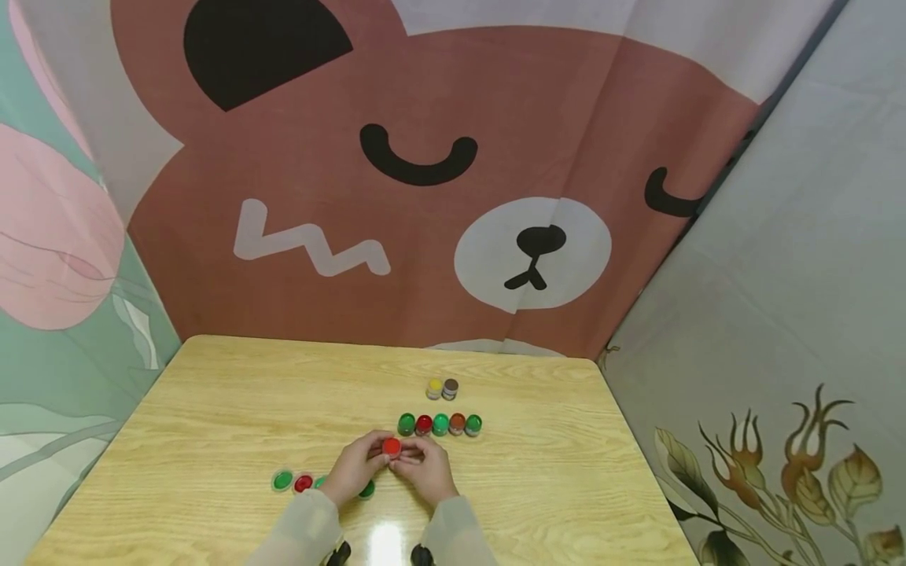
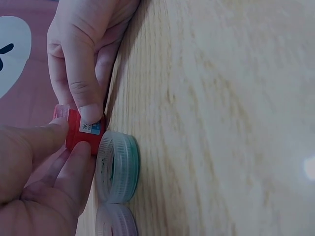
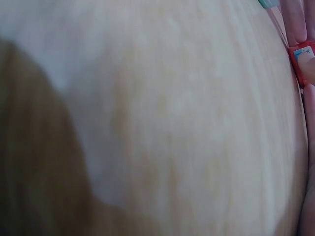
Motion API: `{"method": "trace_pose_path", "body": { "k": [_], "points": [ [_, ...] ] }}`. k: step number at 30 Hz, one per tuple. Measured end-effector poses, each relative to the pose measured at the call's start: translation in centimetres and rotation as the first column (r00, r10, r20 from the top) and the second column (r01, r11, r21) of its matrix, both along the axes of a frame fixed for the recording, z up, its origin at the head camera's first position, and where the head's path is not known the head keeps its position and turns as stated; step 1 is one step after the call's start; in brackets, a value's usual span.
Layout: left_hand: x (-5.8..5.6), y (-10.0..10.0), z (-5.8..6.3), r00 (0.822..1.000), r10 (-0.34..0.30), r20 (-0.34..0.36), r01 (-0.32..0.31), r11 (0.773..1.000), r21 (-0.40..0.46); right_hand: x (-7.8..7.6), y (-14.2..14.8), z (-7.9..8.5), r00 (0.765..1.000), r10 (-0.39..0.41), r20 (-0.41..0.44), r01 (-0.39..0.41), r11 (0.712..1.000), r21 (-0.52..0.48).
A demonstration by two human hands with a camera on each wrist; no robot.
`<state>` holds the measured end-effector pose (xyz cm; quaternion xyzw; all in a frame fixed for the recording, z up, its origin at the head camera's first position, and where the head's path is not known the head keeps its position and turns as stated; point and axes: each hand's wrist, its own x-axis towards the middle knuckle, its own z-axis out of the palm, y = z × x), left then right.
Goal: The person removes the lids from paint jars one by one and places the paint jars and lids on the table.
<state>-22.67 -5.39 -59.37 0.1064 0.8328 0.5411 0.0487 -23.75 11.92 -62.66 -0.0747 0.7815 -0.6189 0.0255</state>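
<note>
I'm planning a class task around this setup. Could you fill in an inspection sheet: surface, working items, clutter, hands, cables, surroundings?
Surface: wood-grain table, bright glare near the front edge.
Working items: a small red jar in hand; a row of five jars beyond it; lid-like discs, some partly hidden by the left hand and sleeve.
Clutter: a yellow-topped jar and a brown-topped jar behind the row.
Hands: left hand and right hand both grip the red jar.
Cables: nothing seen.
Surroundings: bear-print cloth behind, plant-print cloth on the right.
</note>
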Motion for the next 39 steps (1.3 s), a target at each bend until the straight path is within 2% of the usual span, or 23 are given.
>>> {"method": "trace_pose_path", "body": {
  "k": [12,20,23,25,28,32,36,39],
  "points": [
    [0.0,0.6,-0.3,0.997,0.074,0.013,-0.074,0.997,0.012,-0.2,0.2,-0.7,1.0,-0.009,-0.015,0.009,1.0,0.001],
    [0.1,0.4,-0.6,0.999,0.044,0.027,-0.047,0.995,0.084,-0.2,0.3,-0.7,1.0,-0.007,-0.01,0.007,1.0,-0.014],
    [0.0,0.3,-0.4,0.999,0.027,0.039,-0.03,0.996,0.085,-0.2,0.3,-0.6,1.0,-0.006,-0.001,0.006,1.0,-0.017],
    [-0.1,0.1,-0.2,0.998,0.026,0.049,-0.029,0.998,0.058,-0.2,0.2,-0.4,1.0,-0.006,0.012,0.006,1.0,-0.017],
    [-0.4,-0.2,0.3,1.0,0.017,0.019,-0.016,0.999,-0.042,0.0,0.0,0.1,1.0,-0.007,0.03,0.007,1.0,-0.017],
    [-1.0,-0.5,1.0,0.999,-0.018,-0.038,0.011,0.986,-0.169,0.7,-0.3,1.7,1.0,-0.005,0.029,0.006,1.0,-0.03],
    [-1.5,-0.5,1.6,0.997,-0.061,-0.049,0.052,0.982,-0.179,1.2,-0.4,2.9,1.0,0.001,0.006,-0.001,0.999,-0.039],
    [-1.8,-0.5,1.8,0.995,-0.094,-0.037,0.087,0.982,-0.167,1.1,-0.4,2.7,1.0,0.002,0.008,-0.002,0.999,-0.035]
  ]
}}
